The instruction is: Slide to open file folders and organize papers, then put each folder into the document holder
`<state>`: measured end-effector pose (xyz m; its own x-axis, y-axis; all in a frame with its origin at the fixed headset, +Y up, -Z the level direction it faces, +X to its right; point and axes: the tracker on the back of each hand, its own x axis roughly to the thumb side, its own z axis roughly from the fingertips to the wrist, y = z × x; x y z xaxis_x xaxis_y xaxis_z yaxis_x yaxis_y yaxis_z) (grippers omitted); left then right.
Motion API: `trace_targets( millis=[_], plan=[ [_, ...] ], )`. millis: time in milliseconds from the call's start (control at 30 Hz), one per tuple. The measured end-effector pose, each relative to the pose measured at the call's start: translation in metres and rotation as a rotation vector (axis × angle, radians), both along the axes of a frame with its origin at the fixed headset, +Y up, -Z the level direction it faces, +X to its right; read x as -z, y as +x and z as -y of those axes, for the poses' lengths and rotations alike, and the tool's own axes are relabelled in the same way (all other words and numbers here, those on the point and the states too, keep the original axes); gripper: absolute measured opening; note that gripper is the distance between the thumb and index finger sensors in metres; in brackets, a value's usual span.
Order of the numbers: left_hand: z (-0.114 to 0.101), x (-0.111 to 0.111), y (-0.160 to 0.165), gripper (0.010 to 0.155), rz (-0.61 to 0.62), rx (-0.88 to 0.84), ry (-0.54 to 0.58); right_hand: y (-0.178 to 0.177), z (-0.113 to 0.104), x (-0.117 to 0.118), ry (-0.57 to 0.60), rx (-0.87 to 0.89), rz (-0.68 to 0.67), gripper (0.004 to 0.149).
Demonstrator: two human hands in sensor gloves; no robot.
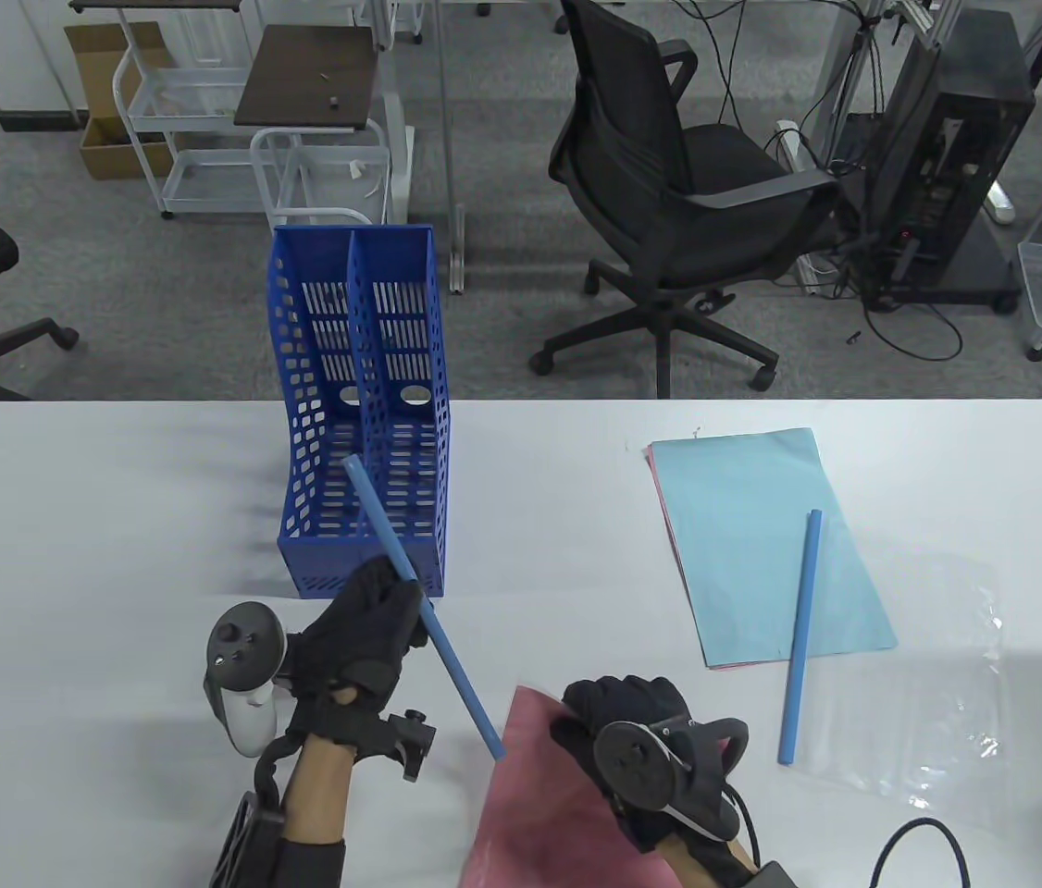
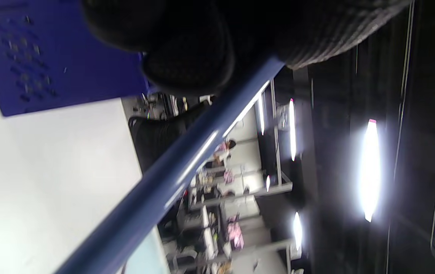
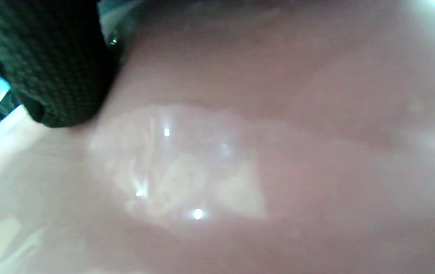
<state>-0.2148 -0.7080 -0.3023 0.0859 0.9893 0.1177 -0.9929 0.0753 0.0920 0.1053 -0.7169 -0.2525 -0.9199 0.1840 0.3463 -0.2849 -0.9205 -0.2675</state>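
Observation:
My left hand [image 1: 373, 620] grips a blue slide bar [image 1: 424, 606] near its middle, lifted slantwise in front of the blue document holder [image 1: 364, 407]; its lower end reaches the pink sheet's top left corner. The left wrist view shows the slide bar [image 2: 171, 179] running under my curled fingers [image 2: 187, 57]. My right hand [image 1: 618, 721] holds a pink sheet in a clear folder [image 1: 539, 805] at its top edge near the table's front. In the right wrist view the glossy pink folder [image 3: 240, 152] fills the picture under a fingertip [image 3: 57, 76]. A second blue bar [image 1: 801, 638] lies across a light-blue paper stack [image 1: 752, 546].
A clear plastic cover [image 1: 928, 666] lies flat at the right, beside the paper stack. The document holder has two slots, both without folders. Beyond the white table [image 1: 114, 518] are office chairs [image 1: 678, 203], carts and a computer tower.

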Motion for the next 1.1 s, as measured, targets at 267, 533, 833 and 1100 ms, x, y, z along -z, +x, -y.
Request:
trace_targets(
  millis=[267, 533, 833, 1100],
  plan=[
    [0.007, -0.004, -0.028, 0.049, -0.08, -0.14, -0.032, -0.01, 0.004, -0.002, -0.018, -0.022, -0.068, 0.045],
    [0.01, -0.004, -0.029, 0.049, -0.087, -0.176, -0.059, -0.015, 0.004, -0.007, -0.008, -0.03, -0.095, 0.045],
    [0.01, -0.004, -0.026, 0.049, -0.096, -0.137, -0.072, -0.019, 0.004, -0.009, -0.017, -0.058, -0.115, 0.045],
    [0.006, -0.001, -0.019, 0.048, -0.026, -0.047, -0.074, -0.026, 0.006, -0.011, -0.044, -0.111, -0.153, 0.045]
  ],
)
